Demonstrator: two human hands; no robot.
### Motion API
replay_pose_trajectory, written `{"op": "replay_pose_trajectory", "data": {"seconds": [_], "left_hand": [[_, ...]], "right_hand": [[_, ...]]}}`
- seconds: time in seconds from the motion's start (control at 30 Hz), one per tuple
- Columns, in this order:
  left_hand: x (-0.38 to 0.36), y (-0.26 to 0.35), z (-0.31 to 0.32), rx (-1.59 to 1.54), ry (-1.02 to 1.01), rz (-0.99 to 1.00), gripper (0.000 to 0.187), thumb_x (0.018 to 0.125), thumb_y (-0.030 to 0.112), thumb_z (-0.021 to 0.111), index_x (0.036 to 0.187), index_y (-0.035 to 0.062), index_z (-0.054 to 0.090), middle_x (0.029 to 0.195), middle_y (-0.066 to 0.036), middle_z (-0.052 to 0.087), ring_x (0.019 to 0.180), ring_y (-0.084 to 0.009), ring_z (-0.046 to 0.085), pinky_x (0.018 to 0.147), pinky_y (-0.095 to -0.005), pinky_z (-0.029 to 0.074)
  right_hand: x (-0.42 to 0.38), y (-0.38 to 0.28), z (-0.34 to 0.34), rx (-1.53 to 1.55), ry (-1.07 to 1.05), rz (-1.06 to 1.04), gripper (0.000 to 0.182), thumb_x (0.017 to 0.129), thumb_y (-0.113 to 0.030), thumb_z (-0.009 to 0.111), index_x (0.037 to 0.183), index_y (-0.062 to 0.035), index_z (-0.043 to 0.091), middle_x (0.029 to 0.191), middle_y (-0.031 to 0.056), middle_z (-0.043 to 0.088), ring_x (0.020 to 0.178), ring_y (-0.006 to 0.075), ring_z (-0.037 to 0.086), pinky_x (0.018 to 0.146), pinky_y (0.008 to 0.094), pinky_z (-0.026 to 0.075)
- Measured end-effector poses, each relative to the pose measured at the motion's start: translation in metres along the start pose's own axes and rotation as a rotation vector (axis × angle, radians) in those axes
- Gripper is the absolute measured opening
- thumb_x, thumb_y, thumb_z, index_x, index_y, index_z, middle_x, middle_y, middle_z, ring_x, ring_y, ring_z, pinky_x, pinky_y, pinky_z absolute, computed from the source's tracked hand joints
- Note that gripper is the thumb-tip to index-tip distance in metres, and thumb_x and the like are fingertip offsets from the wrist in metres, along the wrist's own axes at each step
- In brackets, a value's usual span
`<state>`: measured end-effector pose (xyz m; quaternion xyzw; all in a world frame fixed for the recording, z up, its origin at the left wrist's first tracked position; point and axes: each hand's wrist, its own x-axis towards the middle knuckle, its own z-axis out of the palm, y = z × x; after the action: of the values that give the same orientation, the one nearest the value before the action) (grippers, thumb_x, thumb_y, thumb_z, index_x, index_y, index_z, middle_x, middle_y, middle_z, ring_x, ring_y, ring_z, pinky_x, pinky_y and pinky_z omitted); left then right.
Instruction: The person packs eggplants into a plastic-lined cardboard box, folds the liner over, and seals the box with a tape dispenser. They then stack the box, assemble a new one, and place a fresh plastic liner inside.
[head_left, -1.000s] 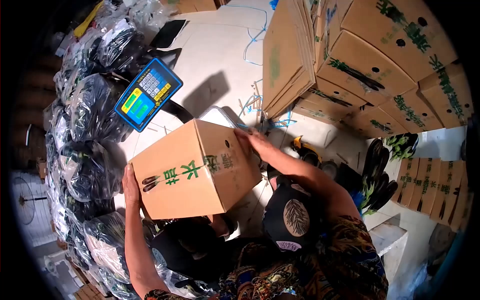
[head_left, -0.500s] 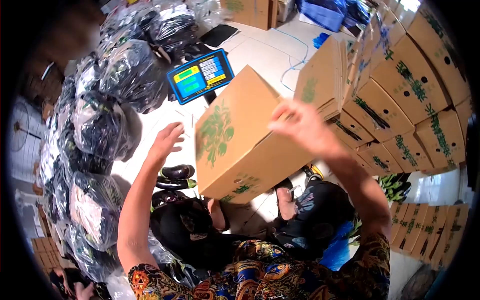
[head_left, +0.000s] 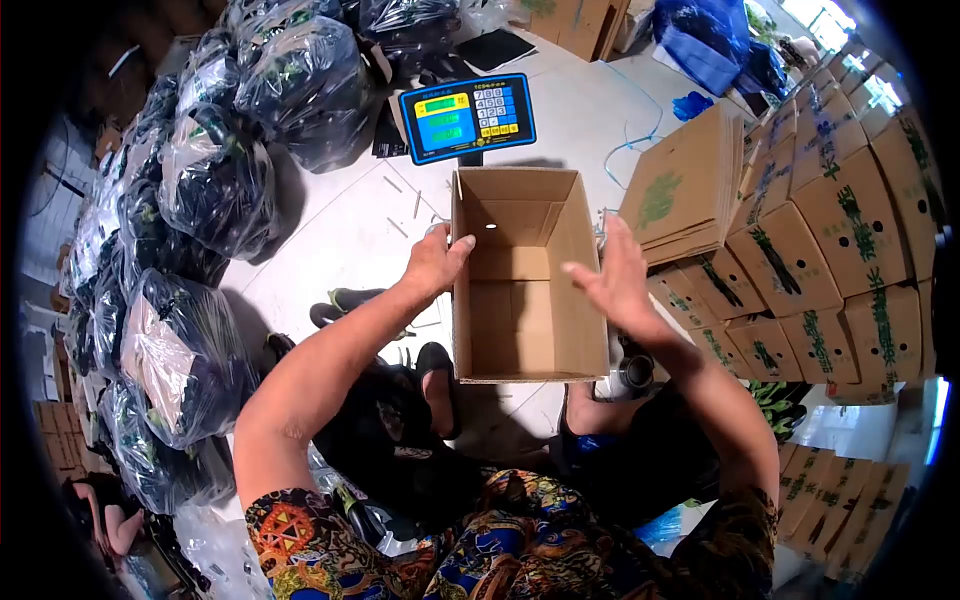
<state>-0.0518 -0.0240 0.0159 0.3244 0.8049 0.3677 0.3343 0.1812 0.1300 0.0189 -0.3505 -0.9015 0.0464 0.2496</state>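
Note:
An open-topped cardboard box (head_left: 530, 375) stands upright between my feet, its inner walls and bottom showing. My left hand (head_left: 436, 262) is at the box's left wall, thumb over the rim and fingers closed along the outer side. Over the right wall, my right hand (head_left: 625, 278) has its fingers spread, the thumb above the opening and the other fingers outside. Just beyond the box is a weighing scale display (head_left: 468, 118) with a blue frame, keypad and green readouts. Dark eggplants (head_left: 345, 303) lie on the floor left of the box, partly behind my left forearm.
Clear plastic bags of dark eggplants (head_left: 215, 175) are heaped along the left. Flattened cartons (head_left: 680, 180) lean at the right, beside stacked closed boxes (head_left: 800, 250) with green print. Blue plastic sheeting (head_left: 705, 40) lies at the back right.
The box has gone from tilted, with its printed closed side up, to upright with its opening facing up. My left hand has come to its rim; my right hand has moved to its right side.

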Motion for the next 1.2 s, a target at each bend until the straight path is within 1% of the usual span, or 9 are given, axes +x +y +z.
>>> {"op": "replay_pose_trajectory", "data": {"seconds": [0.17, 0.33, 0.47, 0.63, 0.7, 0.8, 0.93, 1.1, 1.2], "left_hand": [[-0.003, -0.029, -0.018, -0.261, -0.179, 0.014, 0.053, 0.096, 0.037, 0.055, 0.133, -0.0006, 0.047, 0.119, -0.016, 0.06, 0.105, -0.0236, 0.058, 0.09, -0.0361, 0.048], [-0.007, -0.072, 0.002, -0.926, -0.197, -0.131, 0.054, 0.098, 0.033, 0.055, 0.138, 0.0005, 0.04, 0.127, -0.01, 0.055, 0.113, -0.0223, 0.055, 0.099, -0.0372, 0.046], [0.002, -0.107, 0.026, -0.437, 0.089, -0.168, 0.058, 0.099, 0.051, 0.04, 0.124, -0.0009, 0.045, 0.114, -0.022, 0.06, 0.108, -0.0289, 0.057, 0.095, -0.038, 0.044], [0.01, -0.102, 0.073, -0.379, 0.24, -0.05, 0.063, 0.099, 0.057, 0.028, 0.124, 0.0017, 0.044, 0.113, -0.025, 0.06, 0.108, -0.0409, 0.057, 0.096, -0.0424, 0.042], [0.031, -0.156, 0.119, -0.544, 0.21, -0.132, 0.058, 0.101, 0.051, 0.03, 0.117, -0.0011, 0.051, 0.103, -0.013, 0.055, 0.095, -0.0256, 0.049, 0.091, -0.0372, 0.04], [0.028, -0.126, 0.129, -0.4, 0.302, -0.171, 0.062, 0.099, 0.05, 0.03, 0.103, -0.0053, 0.058, 0.087, -0.028, 0.057, 0.085, -0.0324, 0.051, 0.085, -0.0428, 0.042], [0.008, -0.111, 0.074, -0.388, 0.254, -0.027, 0.063, 0.098, 0.051, 0.028, 0.105, -0.0045, 0.057, 0.098, -0.028, 0.06, 0.093, -0.0395, 0.058, 0.09, -0.0466, 0.042], [-0.067, -0.18, -0.001, -0.779, 0.35, -0.302, 0.047, 0.099, 0.042, 0.04, 0.119, 0.0031, 0.057, 0.099, -0.017, 0.064, 0.089, -0.0287, 0.063, 0.079, -0.0395, 0.05], [-0.154, -0.235, -0.008, -0.062, 0.446, -0.14, 0.034, 0.094, 0.029, 0.052, 0.116, 0.0041, 0.059, 0.101, -0.02, 0.062, 0.088, -0.0359, 0.062, 0.081, -0.0419, 0.049]], "right_hand": [[0.0, 0.01, -0.011, 1.275, -0.655, 0.581, 0.04, 0.098, -0.031, 0.054, 0.117, 0.003, 0.062, 0.096, 0.0113, 0.067, 0.09, 0.0145, 0.063, 0.08, 0.0325, 0.051], [0.0, 0.051, -0.016, 1.19, -0.739, 1.029, 0.048, 0.097, -0.039, 0.052, 0.126, -0.0007, 0.056, 0.115, 0.0117, 0.065, 0.1, 0.0227, 0.063, 0.086, 0.0361, 0.05], [-0.022, 0.049, 0.012, 1.512, -0.7, 1.072, 0.061, 0.095, -0.053, 0.049, 0.13, -0.0033, 0.051, 0.122, 0.0115, 0.058, 0.11, 0.0247, 0.054, 0.096, 0.0379, 0.043], [-0.052, 0.045, 0.093, 1.233, -0.577, 0.929, 0.056, 0.096, -0.051, 0.045, 0.125, -0.0035, 0.054, 0.113, 0.0113, 0.06, 0.104, 0.0236, 0.055, 0.091, 0.0364, 0.044], [-0.065, 0.04, 0.122, 1.139, -0.57, 0.867, 0.053, 0.097, -0.049, 0.043, 0.123, -0.003, 0.055, 0.111, 0.0118, 0.06, 0.102, 0.024, 0.056, 0.091, 0.0366, 0.045], [-0.08, 0.046, 0.148, 0.977, -0.568, 0.745, 0.05, 0.099, -0.045, 0.041, 0.119, -0.0023, 0.057, 0.106, 0.0125, 0.061, 0.1, 0.0246, 0.056, 0.09, 0.0368, 0.045], [-0.08, 0.096, 0.153, 0.685, -0.542, 0.561, 0.046, 0.1, -0.04, 0.039, 0.114, -0.0014, 0.06, 0.101, 0.0135, 0.062, 0.098, 0.0255, 0.057, 0.088, 0.0371, 0.045], [-0.045, 0.188, 0.117, 0.366, -0.745, 0.668, 0.044, 0.098, -0.037, 0.04, 0.118, -0.0026, 0.059, 0.106, 0.0121, 0.065, 0.089, 0.0222, 0.06, 0.081, 0.0368, 0.048], [-0.021, 0.157, 0.069, 0.266, -0.574, 0.318, 0.038, 0.093, -0.016, 0.049, 0.125, 0.0044, 0.053, 0.118, 0.0223, 0.061, 0.111, 0.0335, 0.058, 0.1, 0.0383, 0.041]]}}
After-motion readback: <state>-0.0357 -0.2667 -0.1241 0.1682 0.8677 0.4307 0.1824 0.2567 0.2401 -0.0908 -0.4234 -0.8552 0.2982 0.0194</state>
